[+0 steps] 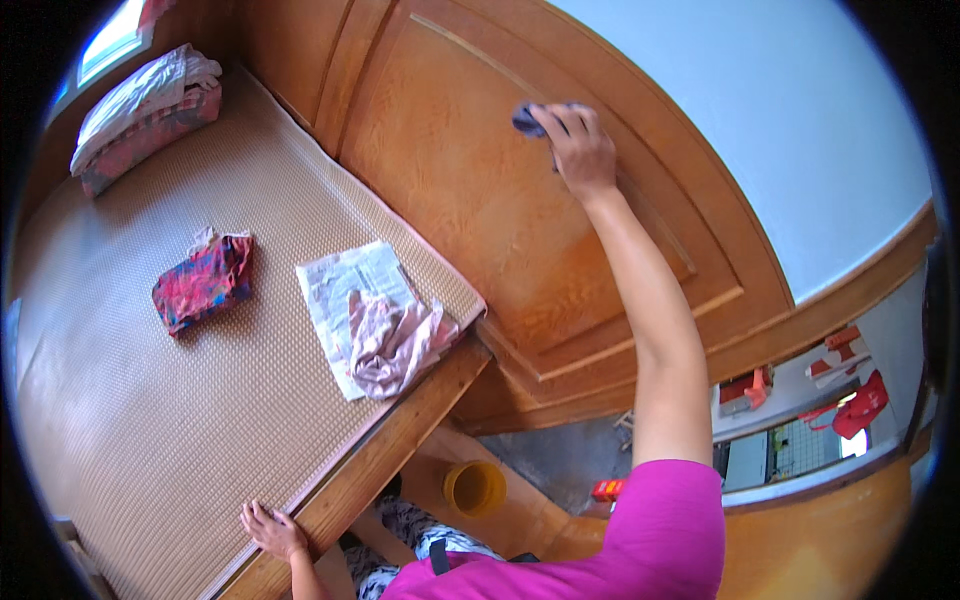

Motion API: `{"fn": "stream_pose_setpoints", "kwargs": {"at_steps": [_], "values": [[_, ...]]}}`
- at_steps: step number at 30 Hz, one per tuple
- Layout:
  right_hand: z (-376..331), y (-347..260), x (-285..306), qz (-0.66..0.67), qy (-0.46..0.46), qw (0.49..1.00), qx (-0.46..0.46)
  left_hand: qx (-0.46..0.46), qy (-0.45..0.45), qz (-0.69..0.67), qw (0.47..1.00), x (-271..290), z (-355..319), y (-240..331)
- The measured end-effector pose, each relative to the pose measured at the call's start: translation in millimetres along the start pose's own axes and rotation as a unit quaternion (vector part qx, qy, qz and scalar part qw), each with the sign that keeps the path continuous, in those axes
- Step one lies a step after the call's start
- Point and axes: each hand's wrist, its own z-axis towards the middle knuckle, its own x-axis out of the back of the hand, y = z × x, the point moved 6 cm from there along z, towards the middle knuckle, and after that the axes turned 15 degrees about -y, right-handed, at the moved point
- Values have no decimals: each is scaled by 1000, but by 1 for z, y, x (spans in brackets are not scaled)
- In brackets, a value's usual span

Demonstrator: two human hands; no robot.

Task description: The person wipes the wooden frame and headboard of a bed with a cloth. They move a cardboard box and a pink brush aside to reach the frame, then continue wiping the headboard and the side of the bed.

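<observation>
My right hand [582, 148] is closed on a dark grey-purple cloth [526, 122], with the arm stretched far out over a brown wooden panel [460, 150]. The cloth seems to lie against the panel's upper part. Fingers spread, my left hand [273, 530] rests flat on the woven mat [250, 420] near the bed's wooden edge [400, 440]. Further along that edge, a crumpled pale pink cloth [390, 345] lies partly on a sheet of newspaper [350, 275].
A folded red-and-blue patterned cloth [205, 282] sits mid-mat. Folded bedding [150, 115] is stacked at the far left corner. On the floor stands a yellow bucket [474, 488], with a small red box [607, 490] to its right. A red bag [862, 405] shows at the far right.
</observation>
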Motion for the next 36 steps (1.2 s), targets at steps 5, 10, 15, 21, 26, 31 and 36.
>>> {"fn": "stream_pose_setpoints", "kwargs": {"at_steps": [5, 10, 15, 21, 26, 31, 36], "values": [[111, -1, -78, 10, -60, 998, -30, -5, 6, 2, 1000, -1, 2, -5], [78, 12, -98, 40, -58, 996, -47, -6, 0, 10, 1000, -7, 2, -8], [-20, 35, -24, 67, -74, 994, -51, 2, 2, -4, 1000, -5, 2, -8], [-157, 64, 64, 22, -160, 979, -124, -14, 26, -17, 999, -6, 4, -11], [-237, 89, 118, 40, -209, 963, -164, -5, 0, -55, 998, -15, -1, -12], [-281, 121, 125, 494, -134, 765, -391, 60, 37, -150, 986, -25, 43, -28], [-288, 106, 126, 572, -168, 746, -297, -189, -128, -571, 788, 4, 46, 130]]}}
